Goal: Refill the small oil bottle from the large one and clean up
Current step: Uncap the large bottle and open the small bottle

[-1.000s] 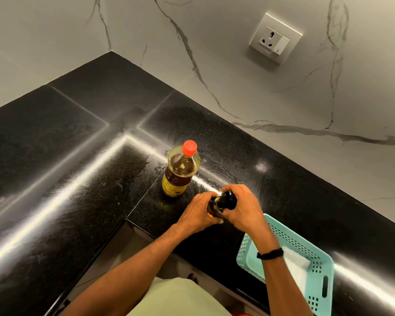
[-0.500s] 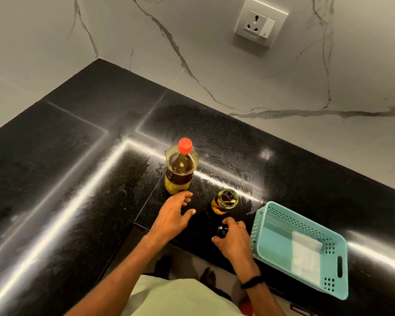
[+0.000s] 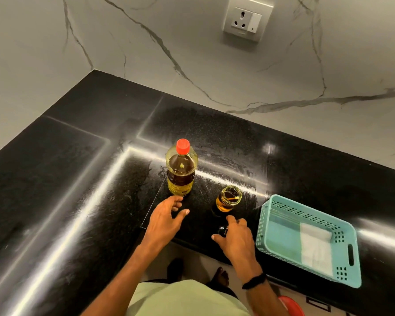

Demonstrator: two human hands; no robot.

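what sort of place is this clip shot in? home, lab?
Most likely a home kitchen: a polished black stone counter running into a corner, a marble-look wall with a socket, and a capped large oil bottle standing near an open small oil bottle on the counter.

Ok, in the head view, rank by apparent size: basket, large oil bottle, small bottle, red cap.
Largest first: basket, large oil bottle, small bottle, red cap. The basket lies nearer the camera, which may exaggerate its lead.

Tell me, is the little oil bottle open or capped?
Open: the small bottle shows a bare round mouth; the right hand pinches its dark cap nearby.
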